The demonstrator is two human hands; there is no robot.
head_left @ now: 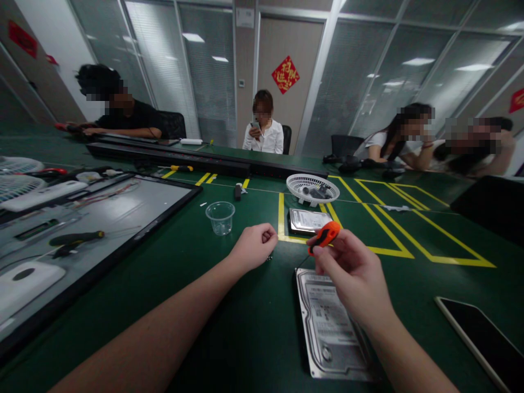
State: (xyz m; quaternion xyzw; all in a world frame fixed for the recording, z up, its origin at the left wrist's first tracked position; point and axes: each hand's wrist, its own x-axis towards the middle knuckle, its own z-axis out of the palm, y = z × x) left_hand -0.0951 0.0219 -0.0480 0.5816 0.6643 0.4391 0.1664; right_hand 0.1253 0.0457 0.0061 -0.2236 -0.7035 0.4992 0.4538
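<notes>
My right hand (pixel 355 267) grips an orange and black screwdriver (pixel 327 233) by its handle. The thin shaft slants down to the upper left corner of a silver hard drive (pixel 323 322), which lies flat on the table; whether the tip touches it I cannot tell. Fingers curled, my left hand (pixel 254 246) rests on the table left of the drive, and what it may hold is hidden. A few tiny metal pieces, apparently screws (pixel 269 257), lie just under its fingertips. Behind the screwdriver sits a second hard drive (pixel 305 220).
A clear plastic cup (pixel 220 219) stands left of centre. Beyond the second drive is a white basket (pixel 313 190) with dark parts. A large panel (pixel 139 218) bearing tools fills the left, and a phone (pixel 478 338) lies at right. Several people sit across the green table (pixel 229 316).
</notes>
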